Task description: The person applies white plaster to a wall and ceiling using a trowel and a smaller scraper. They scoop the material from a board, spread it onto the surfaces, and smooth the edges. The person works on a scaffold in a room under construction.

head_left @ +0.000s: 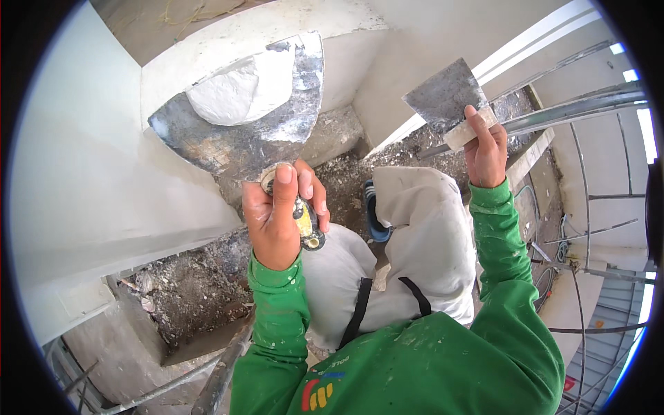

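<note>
My left hand [283, 211] is closed round the black and yellow handle of a wide putty knife [214, 149]. Its broad, stained metal blade fans out ahead of the hand, and a thick heap of white plaster [242, 90] lies on it. Off to the right, my right hand [485, 152] grips a smaller flat scraper [448, 95] by its pale edge strip, thumb on top. That scraper's grey, smeared blade points up and to the left, apart from the plaster. Both green sleeves carry white specks.
A smooth pale wall [90, 159] rises on the left, with a white ledge [346, 21] ahead. Rubble [200, 290] covers the ground below. Metal scaffold pipes [574, 111] run along the right, with cables hanging there. My knees in light trousers [422, 228] are between my arms.
</note>
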`<state>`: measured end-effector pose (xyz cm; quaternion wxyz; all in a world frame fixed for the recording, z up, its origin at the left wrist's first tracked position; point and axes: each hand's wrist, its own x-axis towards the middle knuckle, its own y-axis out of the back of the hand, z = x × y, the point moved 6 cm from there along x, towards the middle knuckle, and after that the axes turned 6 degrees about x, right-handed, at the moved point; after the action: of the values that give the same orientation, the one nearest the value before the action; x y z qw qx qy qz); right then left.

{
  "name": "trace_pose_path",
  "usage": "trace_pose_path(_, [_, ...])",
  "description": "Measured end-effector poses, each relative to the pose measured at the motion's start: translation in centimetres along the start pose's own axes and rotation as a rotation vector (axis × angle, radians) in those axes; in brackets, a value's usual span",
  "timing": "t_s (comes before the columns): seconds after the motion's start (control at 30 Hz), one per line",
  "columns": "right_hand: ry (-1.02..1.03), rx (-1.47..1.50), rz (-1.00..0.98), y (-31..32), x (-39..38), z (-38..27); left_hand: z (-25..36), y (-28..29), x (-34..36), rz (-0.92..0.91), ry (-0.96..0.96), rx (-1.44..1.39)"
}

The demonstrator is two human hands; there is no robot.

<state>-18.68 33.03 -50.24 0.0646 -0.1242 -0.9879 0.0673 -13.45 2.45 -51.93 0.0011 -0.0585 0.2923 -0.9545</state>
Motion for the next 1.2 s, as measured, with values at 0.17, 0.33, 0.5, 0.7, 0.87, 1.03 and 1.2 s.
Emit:
trace_pose_path(0.17, [-0.229,0.255,0.016,-0.4,0.6,-2.9,-1.5,-3.0,0.1,-0.086,0.095,0.194])
trace_pose_path(0.33, [-0.558,0.396,-0.135,-3.1,-1.9,-3.6,-2.1,-2.2,0.9,-0.001,-0.24,0.902])
trace_pose_path(0.5, [-0.812,0.622,-0.243,-4.1,-6.4,-4.2,-2.5,-8.9,1.5,-0.361,-0.633,0.988])
trace_pose_path(0.7, [-0.746,0.677,-0.244,-0.4,-6.0,-5.1,-4.6,-11.8,0.5,-0.438,-0.839,1.12])
trace_pose_path(0.87, [-0.62,0.857,-0.423,1.7,-4.8,-7.4,-7.1,-7.8,-0.5,-0.636,-0.842,1.389])
trace_pose_path(1.03, [-0.35,0.699,-0.337,4.2,-1.6,-9.9,-6.4,-1.6,2.7,-0.406,-0.361,1.462])
trace_pose_path(1.2, [-0.201,0.775,-0.258,6.4,0.2,-9.7,-9.1,-5.5,6.8,-0.399,0.248,1.177])
